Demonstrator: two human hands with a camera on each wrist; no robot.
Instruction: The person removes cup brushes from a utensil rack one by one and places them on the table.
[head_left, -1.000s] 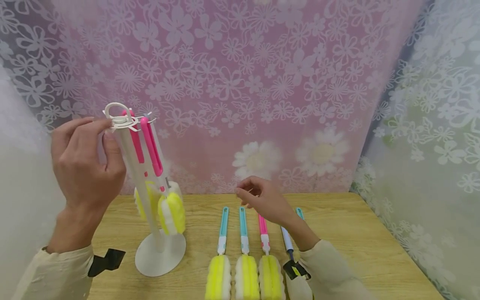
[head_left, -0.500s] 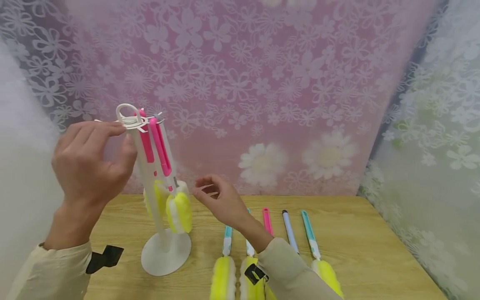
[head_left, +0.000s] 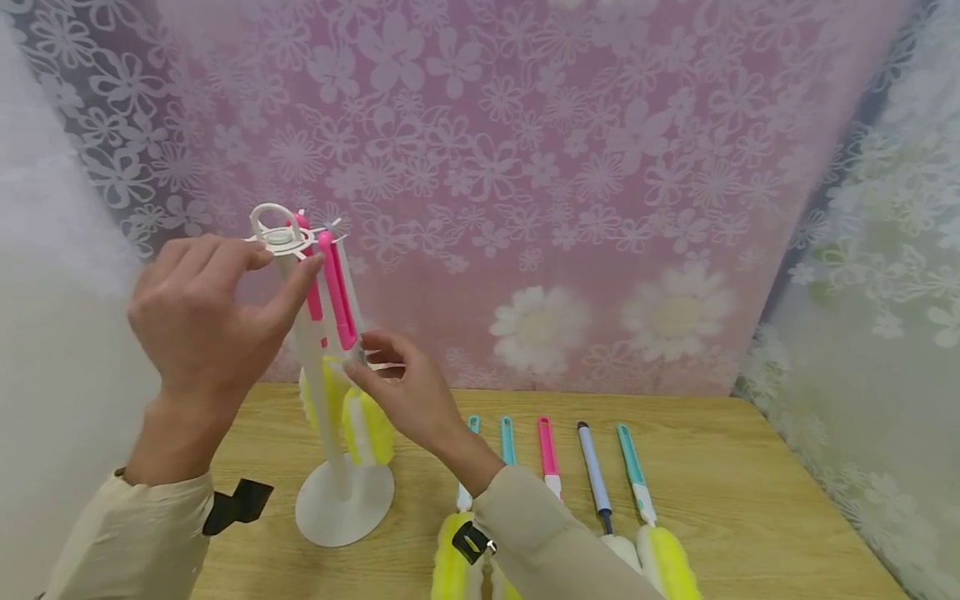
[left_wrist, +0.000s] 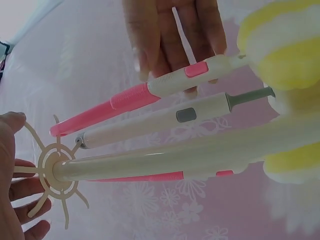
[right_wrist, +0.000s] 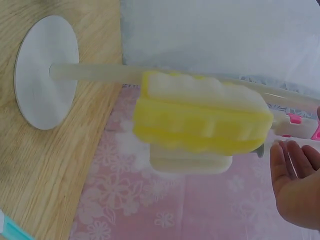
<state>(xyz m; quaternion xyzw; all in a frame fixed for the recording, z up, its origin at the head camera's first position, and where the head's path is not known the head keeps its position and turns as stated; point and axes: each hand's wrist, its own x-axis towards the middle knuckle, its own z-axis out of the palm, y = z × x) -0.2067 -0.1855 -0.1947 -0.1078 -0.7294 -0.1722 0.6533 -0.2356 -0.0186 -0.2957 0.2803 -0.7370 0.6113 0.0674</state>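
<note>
A white hanging rack (head_left: 318,400) stands upright on a round base, with a ring of hooks on top. Three sponge bottle brushes hang from it: a near pink-handled brush (head_left: 339,292), another pink-handled brush (left_wrist: 160,177) and a white-handled brush (left_wrist: 155,122) with grey trim. My left hand (head_left: 202,317) touches the hook ring, its fingers loosely extended and its thumb stretched toward the near pink handle. My right hand (head_left: 408,396) is at that same brush's lower handle, with the fingers fairly straight and reaching behind it in the left wrist view.
A row of sponge brushes lies on the wooden table (head_left: 735,500) to the right, partly under my right sleeve. It includes a pink-handled brush (head_left: 549,446), a lilac-handled brush (head_left: 592,467) and a teal-handled brush (head_left: 632,454). A flowered curtain (head_left: 465,208) hangs behind.
My right hand has moved left, from above the lying brushes to the hanging ones. My left hand stays at the hook ring, its thumb now spread further right.
</note>
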